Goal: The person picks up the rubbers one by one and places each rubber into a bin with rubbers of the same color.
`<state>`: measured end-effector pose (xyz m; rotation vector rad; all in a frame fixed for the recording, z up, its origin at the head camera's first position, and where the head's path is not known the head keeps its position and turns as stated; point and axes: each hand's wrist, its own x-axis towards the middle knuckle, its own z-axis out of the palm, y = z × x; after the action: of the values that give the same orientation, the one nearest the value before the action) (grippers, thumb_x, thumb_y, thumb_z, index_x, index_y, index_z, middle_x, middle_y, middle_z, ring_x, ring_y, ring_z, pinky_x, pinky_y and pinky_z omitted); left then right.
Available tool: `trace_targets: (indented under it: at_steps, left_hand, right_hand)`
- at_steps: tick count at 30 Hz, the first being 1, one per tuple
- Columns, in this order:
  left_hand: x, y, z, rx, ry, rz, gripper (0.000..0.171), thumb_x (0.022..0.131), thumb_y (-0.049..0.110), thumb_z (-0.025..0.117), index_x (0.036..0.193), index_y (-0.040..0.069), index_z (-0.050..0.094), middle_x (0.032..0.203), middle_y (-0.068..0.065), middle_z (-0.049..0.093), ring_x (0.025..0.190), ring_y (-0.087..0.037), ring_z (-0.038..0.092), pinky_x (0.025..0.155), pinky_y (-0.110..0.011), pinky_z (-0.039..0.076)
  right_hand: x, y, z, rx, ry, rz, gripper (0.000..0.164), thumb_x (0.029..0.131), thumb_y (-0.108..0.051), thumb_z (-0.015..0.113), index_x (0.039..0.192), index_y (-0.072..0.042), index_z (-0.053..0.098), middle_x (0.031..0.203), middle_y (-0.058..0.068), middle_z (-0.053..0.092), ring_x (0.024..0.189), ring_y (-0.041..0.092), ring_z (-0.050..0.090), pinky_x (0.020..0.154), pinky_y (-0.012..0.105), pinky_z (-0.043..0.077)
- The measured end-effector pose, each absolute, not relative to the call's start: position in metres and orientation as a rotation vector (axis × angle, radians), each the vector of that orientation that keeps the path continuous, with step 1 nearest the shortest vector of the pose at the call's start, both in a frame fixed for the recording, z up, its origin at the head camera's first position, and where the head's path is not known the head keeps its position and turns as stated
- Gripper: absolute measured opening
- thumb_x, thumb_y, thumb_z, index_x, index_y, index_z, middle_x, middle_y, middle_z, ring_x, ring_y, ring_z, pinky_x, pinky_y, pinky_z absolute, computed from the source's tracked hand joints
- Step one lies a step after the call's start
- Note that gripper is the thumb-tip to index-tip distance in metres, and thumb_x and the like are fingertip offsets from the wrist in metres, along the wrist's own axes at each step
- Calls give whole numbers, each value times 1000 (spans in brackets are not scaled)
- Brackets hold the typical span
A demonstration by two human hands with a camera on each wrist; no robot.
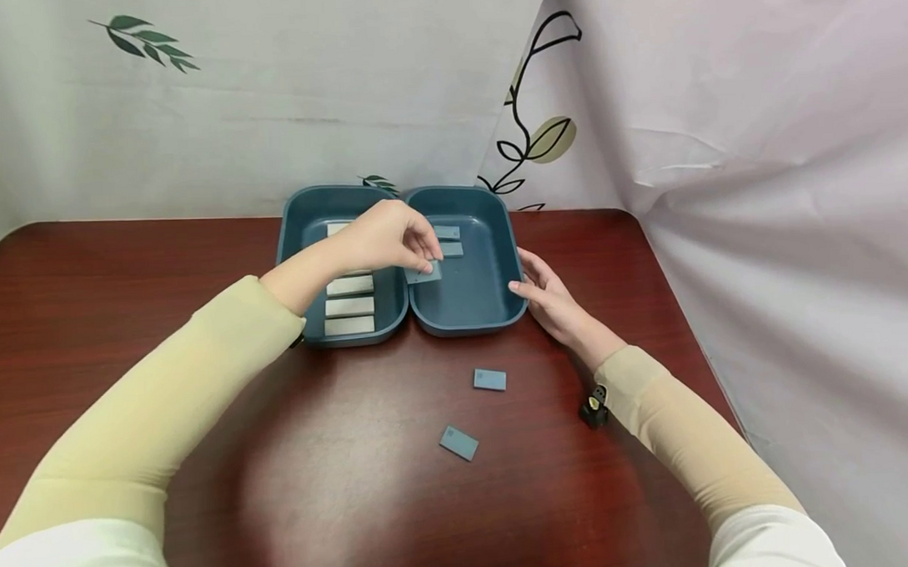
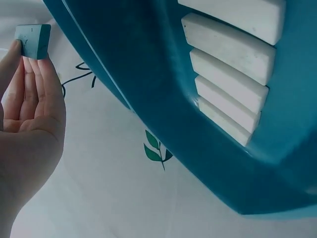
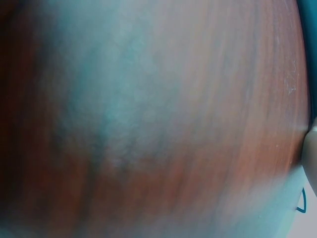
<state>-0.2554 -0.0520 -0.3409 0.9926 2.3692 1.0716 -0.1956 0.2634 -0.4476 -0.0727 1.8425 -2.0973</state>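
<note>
My left hand point(image 1: 388, 236) pinches a small blue rectangular block point(image 1: 424, 273) between thumb and fingertips, over the left side of the right-hand blue tray point(image 1: 473, 304). In the left wrist view the block point(image 2: 33, 41) shows a flat, faintly marked face and thick edges. Two more blue blocks point(image 1: 447, 241) lie in that tray, near the left hand's fingers. My right hand point(image 1: 550, 301) holds the tray's right side, thumb at the rim and fingers along the outer wall. Only a bit of the right hand point(image 3: 310, 153) shows in the right wrist view.
Beside it stands a second blue tray point(image 1: 312, 203) with a column of several white blocks point(image 1: 350, 306), partly hidden by the left hand. Two loose blue blocks, one point(image 1: 490, 380) farther back and one point(image 1: 459, 443) nearer, lie on the reddish-brown table point(image 1: 341, 488). A patterned cloth point(image 1: 268, 115) hangs behind.
</note>
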Motion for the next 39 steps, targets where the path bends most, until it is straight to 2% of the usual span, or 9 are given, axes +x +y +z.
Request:
trace_targets:
  at_steps: [14, 39]
  left_hand:
    - [-280, -34, -342, 959, 2346, 1084, 11, 91, 3, 83, 102, 4, 82, 105, -12, 80, 93, -21, 75, 85, -31, 62]
    - [-298, -3, -380, 914, 2448, 988, 8, 94, 3, 80, 101, 2, 82, 102, -15, 80, 96, -26, 74, 88, -35, 62]
  right_hand:
    - [-196, 262, -447, -65, 1843, -2115, 72, 105, 5, 48, 169, -8, 21, 174, 14, 22, 153, 22, 34, 105, 16, 48]
    - [-197, 263, -448, -47, 1857, -2100, 72, 105, 5, 48, 170, -8, 21, 174, 13, 22, 154, 22, 34, 106, 15, 47]
